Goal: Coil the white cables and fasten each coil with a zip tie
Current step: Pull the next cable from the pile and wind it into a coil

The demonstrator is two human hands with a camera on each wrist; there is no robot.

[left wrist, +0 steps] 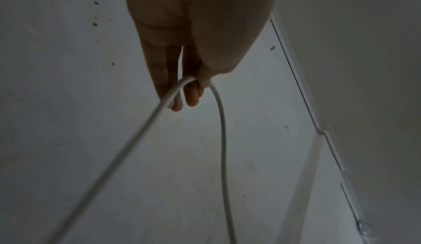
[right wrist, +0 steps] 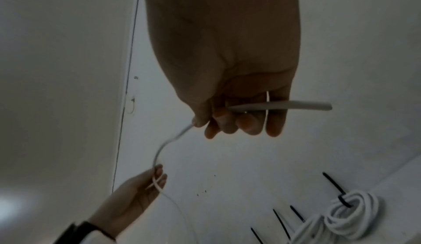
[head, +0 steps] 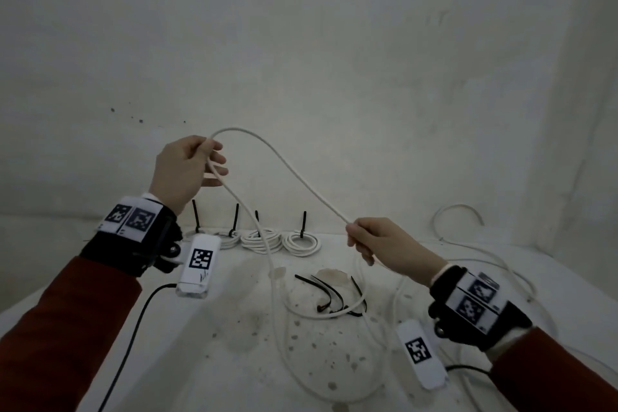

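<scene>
Starting a fresh coil: white cable (head: 287,164) up between both my hands, rest trailing on the table (head: 214,361).

Head cam: my left hand (head: 185,170) pinches the cable high, fingers curled round a bend; right hand (head: 384,244) grips it lower w/ a closed fist. Four tied coils (head: 267,239) sit at the back wall, spare zip ties (head: 334,291) lie btwn my arms. Left wrist cam: thumb & fingers (left wrist: 180,102) nip the bend, two strands dropping away. Right wrist cam: fingers (right wrist: 248,123) wrapped round the cable, cut end (right wrist: 318,106) poking out past the fist. Judging by the sag it's light, limp, prob. smooth, so I'd hold near the end & keep loops pinched or they'll spring loose.
</scene>
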